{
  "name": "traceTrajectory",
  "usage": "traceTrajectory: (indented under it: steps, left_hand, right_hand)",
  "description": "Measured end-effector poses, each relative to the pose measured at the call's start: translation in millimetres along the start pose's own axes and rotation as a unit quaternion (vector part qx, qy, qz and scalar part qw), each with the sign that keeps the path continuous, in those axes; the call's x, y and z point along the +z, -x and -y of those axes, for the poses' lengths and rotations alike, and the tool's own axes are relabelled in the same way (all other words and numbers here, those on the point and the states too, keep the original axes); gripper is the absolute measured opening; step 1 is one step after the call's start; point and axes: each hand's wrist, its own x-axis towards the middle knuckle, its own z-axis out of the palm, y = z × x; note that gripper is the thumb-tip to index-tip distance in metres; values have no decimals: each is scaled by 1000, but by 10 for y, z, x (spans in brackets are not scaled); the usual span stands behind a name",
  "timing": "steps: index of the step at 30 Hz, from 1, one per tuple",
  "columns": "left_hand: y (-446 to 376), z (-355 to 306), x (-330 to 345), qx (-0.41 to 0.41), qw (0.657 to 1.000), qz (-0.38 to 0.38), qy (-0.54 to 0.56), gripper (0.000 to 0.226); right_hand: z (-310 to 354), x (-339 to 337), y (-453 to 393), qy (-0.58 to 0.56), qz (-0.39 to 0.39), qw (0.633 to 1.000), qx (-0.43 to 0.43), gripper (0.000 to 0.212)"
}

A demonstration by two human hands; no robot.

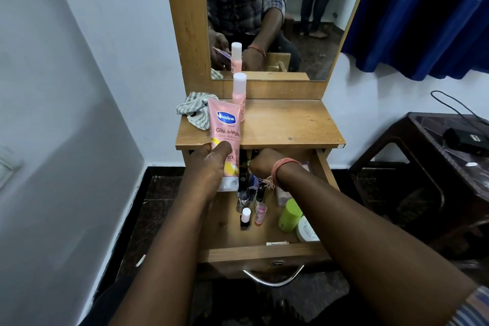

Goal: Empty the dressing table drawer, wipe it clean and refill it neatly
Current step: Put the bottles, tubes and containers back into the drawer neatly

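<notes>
The wooden drawer (264, 253) of the dressing table stands pulled out. My left hand (211, 159) holds a pink Vaseline tube (225, 127) upright, cap down, above the drawer's left side. My right hand (262, 164), with an orange thread on its wrist, reaches into the back of the drawer among small dark bottles; its fingers are hidden, so I cannot tell what they hold. Several nail polish bottles (246, 217), a green container (289, 216) and a white jar (305, 230) lie in the drawer. A striped cloth (193, 108) and a pink bottle (239, 96) sit on the tabletop (288, 124).
A mirror (304, 8) rises behind the tabletop and reflects me and a second person's legs. A dark brown plastic table (436, 156) with a black device and cable stands to the right. Blue curtain (423, 21) hangs at upper right. White wall lies to the left.
</notes>
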Motion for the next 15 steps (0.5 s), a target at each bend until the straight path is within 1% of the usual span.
traceTrajectory:
  steps: [4,6,8,11,15]
  left_hand:
    - [12,-12,12,-2,1000,-1,-1,12]
    - [23,-15,14,-1,1000,-1,-5,13]
    - [30,-5,16,0,1000,-1,-7,13]
    - [45,-6,21,-3,1000,-2,-2,12]
    - [46,-5,15,-2,1000,-8,-5,13]
  right_hand:
    - [-46,-43,72,-56,-22,998,-9,24]
    - [-69,-50,104,-96,-35,995,-19,18]
    - [-109,-45,157,-138,-56,988,-27,24]
    - [-199,-18,237,-177,-102,977,-56,28]
    - [-293,-98,417,-248,-144,953,-99,25]
